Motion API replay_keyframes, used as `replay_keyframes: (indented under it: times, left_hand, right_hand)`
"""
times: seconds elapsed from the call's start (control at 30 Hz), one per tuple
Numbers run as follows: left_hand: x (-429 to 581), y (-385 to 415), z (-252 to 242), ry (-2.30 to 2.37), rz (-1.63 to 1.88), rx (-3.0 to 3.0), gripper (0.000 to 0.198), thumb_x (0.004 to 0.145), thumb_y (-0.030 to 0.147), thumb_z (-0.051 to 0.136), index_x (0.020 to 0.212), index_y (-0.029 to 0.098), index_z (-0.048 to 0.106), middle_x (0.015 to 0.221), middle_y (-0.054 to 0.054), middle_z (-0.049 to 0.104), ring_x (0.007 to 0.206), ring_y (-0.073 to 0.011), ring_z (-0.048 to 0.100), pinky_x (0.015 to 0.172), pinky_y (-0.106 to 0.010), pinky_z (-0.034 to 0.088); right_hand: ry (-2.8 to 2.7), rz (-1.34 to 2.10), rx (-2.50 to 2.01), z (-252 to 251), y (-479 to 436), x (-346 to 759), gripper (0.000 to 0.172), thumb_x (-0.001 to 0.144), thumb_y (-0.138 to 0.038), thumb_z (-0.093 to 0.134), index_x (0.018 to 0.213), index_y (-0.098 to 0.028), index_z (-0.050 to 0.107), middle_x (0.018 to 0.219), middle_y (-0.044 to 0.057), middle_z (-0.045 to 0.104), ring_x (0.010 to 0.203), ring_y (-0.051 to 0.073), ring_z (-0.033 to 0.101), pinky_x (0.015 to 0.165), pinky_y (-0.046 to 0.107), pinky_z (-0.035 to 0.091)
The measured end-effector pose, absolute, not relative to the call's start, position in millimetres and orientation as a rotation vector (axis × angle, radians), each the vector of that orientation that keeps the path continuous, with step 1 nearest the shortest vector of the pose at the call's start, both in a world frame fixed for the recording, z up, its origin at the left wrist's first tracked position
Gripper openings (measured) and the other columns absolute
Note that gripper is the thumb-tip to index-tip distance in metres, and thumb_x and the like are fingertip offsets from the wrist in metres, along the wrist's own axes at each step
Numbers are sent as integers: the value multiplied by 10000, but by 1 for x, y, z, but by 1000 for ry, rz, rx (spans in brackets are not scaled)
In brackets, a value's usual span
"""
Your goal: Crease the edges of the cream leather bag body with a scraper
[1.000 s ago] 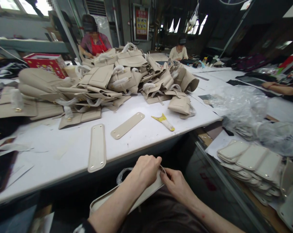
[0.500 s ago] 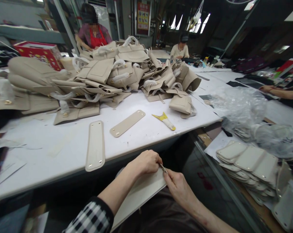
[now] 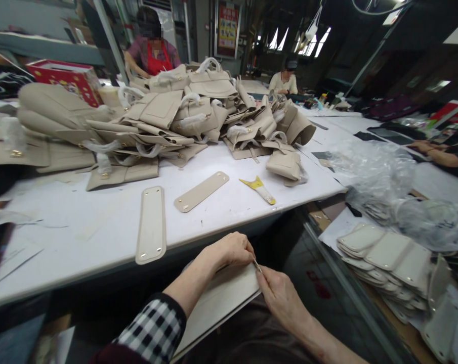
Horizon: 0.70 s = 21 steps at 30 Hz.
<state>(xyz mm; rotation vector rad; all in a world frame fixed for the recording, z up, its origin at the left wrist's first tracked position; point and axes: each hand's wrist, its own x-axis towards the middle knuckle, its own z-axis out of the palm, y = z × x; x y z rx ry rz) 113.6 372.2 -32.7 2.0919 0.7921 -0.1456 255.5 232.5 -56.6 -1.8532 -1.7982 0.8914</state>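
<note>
Over my lap lies a flat, pale leather panel (image 3: 217, 303), slanting from the lower left up to my hands. My left hand (image 3: 232, 250) is closed at its far end, with the fingertips curled under and partly hidden. My right hand (image 3: 280, 288) pinches the near right corner between thumb and fingers. A small, thin shiny piece shows between the two hands; its kind cannot be made out. On the white table in front lie a pale strap-shaped leather piece with metal studs (image 3: 151, 225), a similar beige piece (image 3: 201, 192) and a yellow-and-white forked tool (image 3: 258, 190).
Beige leather bags (image 3: 153, 111) with wrapped handles are heaped across the white table (image 3: 99, 217). Stacked studded leather pieces (image 3: 399, 253) and clear plastic bags (image 3: 373, 164) lie at right. A red box (image 3: 64, 81) stands behind. Co-workers sit across, and another person's arm (image 3: 441, 151) reaches in at right.
The view has shifted slightly, and more of my left sleeve shows. Both hands keep nearly the same hold on the leather panel.
</note>
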Motion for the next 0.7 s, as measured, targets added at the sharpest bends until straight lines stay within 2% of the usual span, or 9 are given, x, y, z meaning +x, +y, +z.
replay_keyframes:
  times: [0.2,0.33,0.47,0.7]
  left_hand:
    - [112,371,-34,784,-131,2094,348,697,233,528,937,242,780,898,-14,757,855,-191,672,718,-227,497]
    - [111,371,-35,796,-127,2080,346,696,245,534,939,245,780,870,-9,755,849,-190,671,693,-225,491]
    - [110,372,-36,810,-123,2064,354,695,265,536,952,254,779,863,-6,753,835,-190,669,681,-232,484]
    - [109,375,-40,836,-141,2015,361,664,237,557,947,247,781,844,0,751,834,-197,668,688,-226,503]
  right_hand:
    - [-1754,910,-1774,-58,231,259,354,997,-403,354,777,-202,547,779,33,561,715,180,529,673,300,353]
    - [-1364,1258,-1683,-64,240,268,499,923,-590,445,641,-181,497,654,3,475,618,144,441,584,277,331]
    - [-1066,1591,-1595,-72,249,270,581,825,-721,484,667,-163,528,573,-16,434,521,121,395,492,257,334]
    - [-1183,1624,-1675,-68,254,267,634,819,-771,452,619,-170,466,547,-29,393,499,95,359,467,231,294]
